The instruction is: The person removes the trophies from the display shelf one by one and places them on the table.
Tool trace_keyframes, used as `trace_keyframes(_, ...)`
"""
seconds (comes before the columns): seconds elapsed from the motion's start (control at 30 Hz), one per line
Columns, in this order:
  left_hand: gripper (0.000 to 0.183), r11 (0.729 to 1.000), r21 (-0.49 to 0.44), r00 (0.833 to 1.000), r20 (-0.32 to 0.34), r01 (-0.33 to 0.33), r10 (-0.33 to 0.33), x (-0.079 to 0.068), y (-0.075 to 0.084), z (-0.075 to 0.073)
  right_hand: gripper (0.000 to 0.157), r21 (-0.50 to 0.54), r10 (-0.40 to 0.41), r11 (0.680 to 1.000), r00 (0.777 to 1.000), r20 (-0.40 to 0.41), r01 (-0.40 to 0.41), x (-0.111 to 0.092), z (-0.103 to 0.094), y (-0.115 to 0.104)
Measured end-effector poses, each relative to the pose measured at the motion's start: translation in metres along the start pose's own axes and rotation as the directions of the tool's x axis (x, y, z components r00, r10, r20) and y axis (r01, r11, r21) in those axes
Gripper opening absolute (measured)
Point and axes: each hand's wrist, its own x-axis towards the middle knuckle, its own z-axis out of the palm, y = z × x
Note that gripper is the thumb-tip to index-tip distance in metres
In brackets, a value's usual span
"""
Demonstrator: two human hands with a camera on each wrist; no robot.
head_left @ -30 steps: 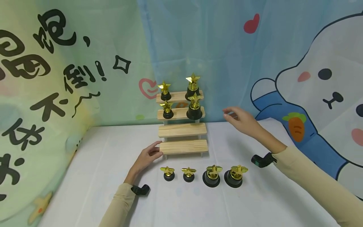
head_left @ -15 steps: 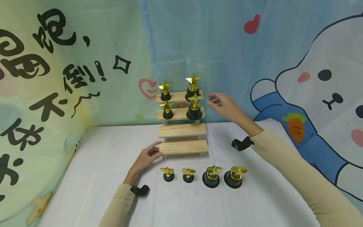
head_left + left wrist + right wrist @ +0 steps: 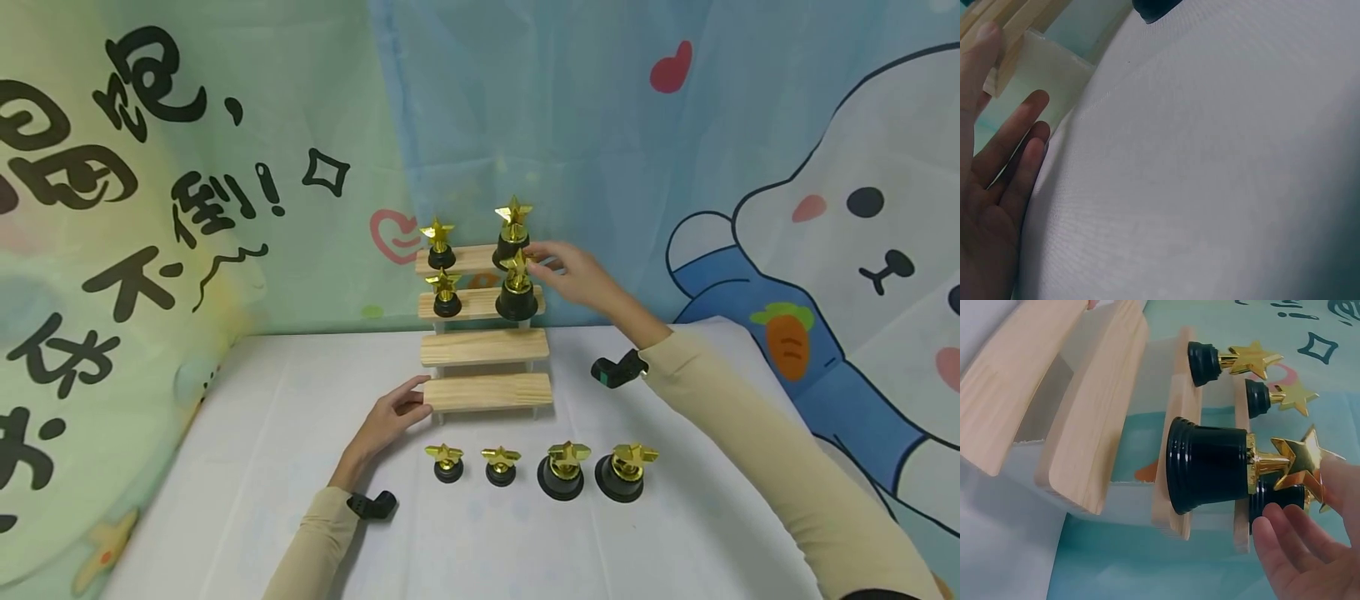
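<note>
A wooden four-step display stand stands near the back of the table. My left hand grips the left end of its lowest step, thumb on the board in the left wrist view. At the stand's upper right, my right hand has its fingers loosely bent beside two large gold star trophies with black bases. The nearer trophy is on the second step from the top. The farther trophy is on the top step, partly hidden behind it, with fingertips right at its base.
Two small star trophies sit on the left of the upper two steps. Several more, two small and two large, stand in a row before the stand. A printed cloth backdrop hangs behind the white-covered table.
My right hand has moved left from beside the stand to the large trophies on the upper steps. The left hand has stayed at the lowest step.
</note>
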Motion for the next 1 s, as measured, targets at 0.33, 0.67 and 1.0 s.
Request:
trace_keyframes(0.33, 0.057, 1.000, 0.014, 1.000, 0.006, 0.017, -0.017, 0.000, -0.001, 0.001, 0.036, 0.003, -0.002, 1.000, 0.998, -0.057, 0.002, 0.001, 0.006, 0.001)
trace_keyframes(0.67, 0.059, 1.000, 0.001, 1.000, 0.009, 0.008, -0.008, 0.000, 0.000, 0.000, 0.037, 0.067, 0.015, 0.998, 0.999, -0.038, -0.013, 0.003, 0.008, 0.004)
trace_keyframes(1.0, 0.059, 1.000, 0.014, 1.000, 0.022, -0.008, 0.007, -0.007, 0.024, -0.002, 0.037, 0.195, 0.082, 0.978, 0.996, -0.025, -0.075, 0.000, 0.008, -0.001)
